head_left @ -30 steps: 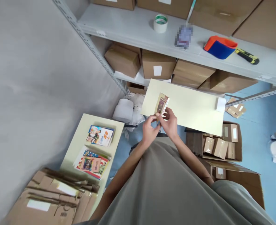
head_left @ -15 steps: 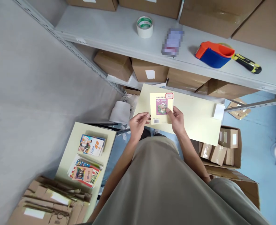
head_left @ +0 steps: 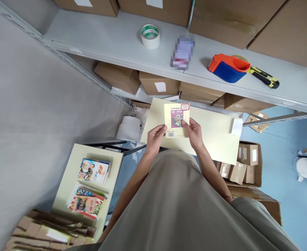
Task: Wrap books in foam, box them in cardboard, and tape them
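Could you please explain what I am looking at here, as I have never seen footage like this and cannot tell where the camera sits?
There is no machine: the camera is worn on a person's head and looks down past a grey shirt at their two bare hands. The left hand and right hand together hold a small pale booklet with a pink picture and a barcode, above a pale table. On a second small table, lower left, lie colourful booklets. The grey shelf ahead carries a tape roll, an orange and blue tape dispenser and a yellow-handled knife. Cardboard boxes sit below.
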### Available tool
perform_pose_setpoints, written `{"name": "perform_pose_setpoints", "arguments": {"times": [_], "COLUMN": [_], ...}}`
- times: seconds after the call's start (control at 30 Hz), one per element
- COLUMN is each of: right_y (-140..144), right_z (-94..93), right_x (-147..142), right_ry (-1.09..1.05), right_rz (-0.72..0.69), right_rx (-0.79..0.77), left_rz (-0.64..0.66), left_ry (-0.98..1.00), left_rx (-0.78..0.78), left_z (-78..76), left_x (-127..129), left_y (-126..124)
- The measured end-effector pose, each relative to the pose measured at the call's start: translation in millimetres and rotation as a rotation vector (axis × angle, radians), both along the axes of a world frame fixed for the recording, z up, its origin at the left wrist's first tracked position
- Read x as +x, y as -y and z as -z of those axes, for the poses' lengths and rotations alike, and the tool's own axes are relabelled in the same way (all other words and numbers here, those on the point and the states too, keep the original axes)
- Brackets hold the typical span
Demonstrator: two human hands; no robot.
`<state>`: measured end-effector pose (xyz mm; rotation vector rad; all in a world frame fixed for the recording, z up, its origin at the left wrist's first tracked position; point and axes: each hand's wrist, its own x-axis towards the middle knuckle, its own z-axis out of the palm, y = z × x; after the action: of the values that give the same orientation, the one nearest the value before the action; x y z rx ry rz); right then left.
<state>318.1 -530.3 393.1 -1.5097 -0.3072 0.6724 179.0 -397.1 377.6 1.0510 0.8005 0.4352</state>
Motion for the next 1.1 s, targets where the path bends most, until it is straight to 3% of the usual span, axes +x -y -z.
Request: {"name": "perform_pose_setpoints", "arguments": {"times": [0.1, 0.17, 0.3, 0.43, 0.53, 0.6, 0.7, 0.77, 0.87, 0.97, 1.03, 1.1], "right_y": [0.5, 0.4, -3.2, -0.7, 9.9, 18.3, 27.7, 30.8, 32.5, 33.1, 32.4, 29.6], "right_z": [1.8, -0.1, -4.1, -1.5, 1.2, 0.9, -0.5, 1.0, 7.6, 11.1, 7.2, -0.3], "right_x": [3.5, 0.0, -16.5, -17.1, -3.1, 4.6, 6.0, 2.1, -4.6, -11.0, -18.2, -29.3], "right_ry": [0.210, 0.279, 0.194, 0.145, 0.084, 0.007, -0.082, -0.087, -0.054, 0.091, 0.227, 0.288], "right_rz": [0.122, 0.128, -0.010, 0.017, 0.008, -0.013, -0.065, -0.098, -0.111, 0.004, 0.106, 0.100], "right_rx": [-0.099, -0.139, -0.068, -0.016, 0.018, 0.054, 0.092, 0.101, 0.085, 0.041, 0.001, -0.018], "left_rz": [-0.056, -0.069, 0.008, 0.118, 0.018, -0.042, 0.094, 0.153, 0.111, 0.041, -0.027, -0.086], "left_ry": [-0.027, -0.040, -0.026, 0.020, -0.015, -0.036, -0.007, -0.014, -0.037, -0.031, -0.031, -0.038], "left_rx": [0.119, 0.258, 0.567, 0.750, 0.679, 0.511, 0.191, 0.084, 0.063, 0.113, 0.180, 0.259], "left_z": [3.3, 0.8, -10.0, -16.3, -15.7, -13.5, -9.9, -8.8, -9.2, -10.7, -12.6, -15.9], "left_x": [3.9, 5.9, 10.7, 12.0, 6.8, 1.5, -5.8, -9.4, -13.7, -16.8, -18.0, -18.4], "left_y": [2.8, 6.6, 22.7, 31.5, 19.1, 5.7, -8.3, -9.3, -2.4, 6.5, 13.2, 22.7]}}
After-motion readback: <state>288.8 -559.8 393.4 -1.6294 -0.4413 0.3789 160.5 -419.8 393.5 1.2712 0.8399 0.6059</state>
